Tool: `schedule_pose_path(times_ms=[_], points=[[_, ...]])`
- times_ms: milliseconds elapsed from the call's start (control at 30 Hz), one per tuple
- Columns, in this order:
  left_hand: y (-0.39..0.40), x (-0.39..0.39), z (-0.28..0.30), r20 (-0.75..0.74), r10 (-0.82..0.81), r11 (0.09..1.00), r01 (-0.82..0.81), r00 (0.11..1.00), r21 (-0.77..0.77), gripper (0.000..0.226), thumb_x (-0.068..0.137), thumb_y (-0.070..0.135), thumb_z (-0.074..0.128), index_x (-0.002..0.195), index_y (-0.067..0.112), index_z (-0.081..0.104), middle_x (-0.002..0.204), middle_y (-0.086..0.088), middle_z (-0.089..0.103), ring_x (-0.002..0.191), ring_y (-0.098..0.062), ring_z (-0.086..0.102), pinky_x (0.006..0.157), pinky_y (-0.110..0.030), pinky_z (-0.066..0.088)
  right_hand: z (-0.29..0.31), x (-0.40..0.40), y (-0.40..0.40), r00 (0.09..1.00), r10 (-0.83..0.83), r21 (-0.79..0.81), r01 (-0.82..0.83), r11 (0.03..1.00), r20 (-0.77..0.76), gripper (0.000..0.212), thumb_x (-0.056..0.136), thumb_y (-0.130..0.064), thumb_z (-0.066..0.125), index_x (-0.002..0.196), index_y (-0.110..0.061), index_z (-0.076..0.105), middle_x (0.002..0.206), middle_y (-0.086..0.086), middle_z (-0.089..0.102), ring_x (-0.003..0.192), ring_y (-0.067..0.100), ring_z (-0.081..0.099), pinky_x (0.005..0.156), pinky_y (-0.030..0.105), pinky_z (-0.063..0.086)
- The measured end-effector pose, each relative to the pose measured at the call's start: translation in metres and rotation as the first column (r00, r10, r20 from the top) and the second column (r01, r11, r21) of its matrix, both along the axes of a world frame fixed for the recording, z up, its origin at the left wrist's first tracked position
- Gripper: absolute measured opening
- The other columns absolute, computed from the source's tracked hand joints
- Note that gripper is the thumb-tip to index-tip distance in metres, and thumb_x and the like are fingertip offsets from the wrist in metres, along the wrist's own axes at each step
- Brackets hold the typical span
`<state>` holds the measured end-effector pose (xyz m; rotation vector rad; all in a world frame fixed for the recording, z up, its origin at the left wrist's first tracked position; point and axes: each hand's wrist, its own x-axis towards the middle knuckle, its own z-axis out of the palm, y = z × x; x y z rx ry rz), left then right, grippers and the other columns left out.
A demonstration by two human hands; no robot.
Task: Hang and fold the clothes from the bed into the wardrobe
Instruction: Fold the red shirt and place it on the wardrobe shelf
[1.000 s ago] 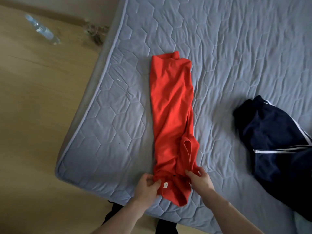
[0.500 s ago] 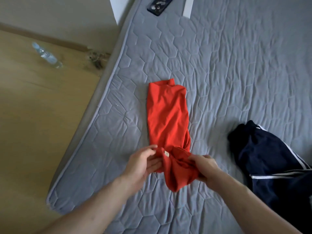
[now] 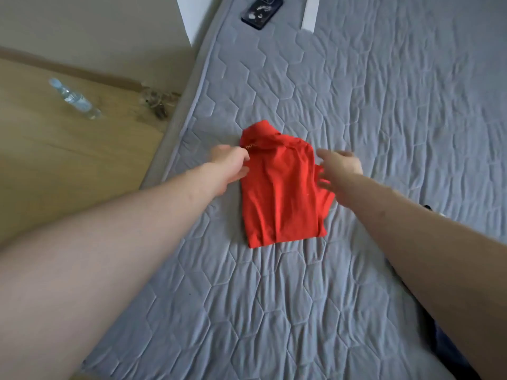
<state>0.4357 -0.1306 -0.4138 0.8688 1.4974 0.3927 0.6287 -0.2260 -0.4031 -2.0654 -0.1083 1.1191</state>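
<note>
Within the last second the red garment, which had lain as a long strip with both hands pinching its near end, had been doubled over away from the person into a short packet, so the fold looked done and carrying it to the wardrobe seemed next. It lay flat on the bed toward the left edge, a smooth rough rectangle with a bunched far end and a flap poking out on its right side. The left hand touched its far-left corner, though whether those fingers pinched the cloth could not be told, while the right hand hovered blurred above its right side, fingers spread and holding nothing.
</note>
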Motion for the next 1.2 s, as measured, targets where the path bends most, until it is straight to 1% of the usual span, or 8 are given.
schedule_pose_path(times_ms=[100, 300, 433, 533, 733, 867, 1033, 1200], points=[[-0.029, -0.019, -0.044, -0.313, -0.209, 0.977, 0.209, 0.927, -0.034, 0.051, 0.086, 0.026, 0.074, 0.128, 0.001, 0.062, 0.119, -0.019, 0.066, 0.114, -0.033, 0.065, 0.098, -0.044, 0.054, -0.035, -0.026, -0.048, 0.960, 0.173, -0.244, -0.118, 0.963, 0.220, 0.077, 0.082, -0.041, 0.079, 0.147, -0.018, 0.046, 0.139, 0.010, 0.059, 0.123, 0.030, 0.061, 0.107, 0.040, 0.048], [-0.091, -0.035, -0.086, -0.181, -0.251, 0.952, 0.210, 0.951, -0.222, 0.091, 0.059, 0.061, 0.081, 0.134, 0.012, 0.060, 0.128, -0.006, 0.070, 0.114, -0.025, 0.068, 0.104, -0.044, 0.053, -0.091, -0.069, -0.128, 1.000, -0.001, -0.191, 0.004, 0.981, 0.015, 0.121, 0.070, -0.053, 0.090, 0.161, -0.022, 0.017, 0.157, 0.008, 0.038, 0.140, 0.032, 0.048, 0.118, 0.047, 0.039], [-0.088, -0.029, -0.103, -0.127, -0.195, 0.972, 0.174, 0.973, -0.158, 0.068, 0.067, 0.056, 0.086, 0.119, 0.017, 0.067, 0.116, -0.002, 0.075, 0.104, -0.020, 0.072, 0.101, -0.043, 0.056, -0.096, -0.054, -0.109, 0.898, 0.188, -0.098, -0.162, 0.982, 0.397, 0.131, 0.062, -0.058, 0.090, 0.163, -0.029, 0.012, 0.164, 0.001, 0.027, 0.150, 0.022, 0.033, 0.122, 0.043, 0.032], [-0.081, -0.026, -0.117, -0.065, -0.196, 0.974, 0.186, 0.979, -0.129, 0.031, 0.083, 0.038, 0.084, 0.102, 0.020, 0.067, 0.115, -0.003, 0.076, 0.103, -0.020, 0.073, 0.102, -0.043, 0.056, -0.090, -0.032, -0.078, 0.923, 0.323, -0.112, -0.305, 0.946, 0.211, 0.139, 0.057, -0.060, 0.094, 0.165, -0.031, 0.011, 0.160, -0.006, 0.039, 0.144, 0.015, 0.043, 0.118, 0.038, 0.040], [-0.095, -0.029, -0.105, 0.033, -0.220, 0.965, 0.222, 0.975, -0.139, 0.029, 0.088, 0.008, 0.072, 0.115, 0.019, 0.073, 0.108, -0.001, 0.077, 0.094, -0.014, 0.073, 0.085, -0.029, 0.058, -0.070, -0.031, -0.070, 0.975, 0.149, -0.126, -0.171, 0.977, -0.167, 0.021, 0.065, -0.012, 0.067, 0.085, -0.017, 0.065, 0.068, 0.005, 0.057, 0.052, 0.022, 0.050, 0.046, 0.024, 0.039], [-0.128, -0.042, -0.065, 0.086, -0.243, 0.943, 0.256, 0.966, -0.212, 0.012, 0.079, 0.006, 0.074, 0.080, 0.018, 0.073, 0.063, 0.007, 0.070, 0.052, -0.003, 0.063, 0.049, -0.013, 0.045, -0.053, -0.039, -0.097, 0.884, 0.147, -0.072, -0.199, 0.977, -0.444, 0.019, 0.042, -0.016, 0.048, 0.060, -0.020, 0.043, 0.055, 0.005, 0.043, 0.042, 0.024, 0.042, 0.053, 0.021, 0.034], [-0.229, -0.096, -0.046, 0.151, -0.500, 0.745, 0.512, 0.853, -0.427, 0.029, 0.056, 0.031, 0.085, 0.082, 0.019, 0.077, 0.074, 0.007, 0.072, 0.068, -0.007, 0.066, 0.067, -0.023, 0.047, -0.069, -0.053, -0.186, 0.701, 0.228, -0.224, -0.490, 0.842, -0.676, 0.053, 0.033, -0.015, 0.052, 0.086, -0.010, 0.060, 0.079, 0.017, 0.057, 0.062, 0.032, 0.049, 0.060, 0.028, 0.037], [-0.321, -0.142, -0.056, 0.023, -0.753, 0.568, 0.667, 0.657, -0.482, 0.031, 0.079, 0.050, 0.082, 0.086, 0.020, 0.078, 0.083, 0.002, 0.079, 0.074, -0.010, 0.073, 0.077, -0.032, 0.059, -0.086, -0.072, -0.270, 0.887, 0.391, -0.470, -0.461, 0.753, -0.245, 0.020, 0.065, -0.022, 0.077, 0.084, -0.016, 0.075, 0.082, 0.006, 0.069, 0.068, 0.021, 0.060, 0.064, 0.030, 0.048]])
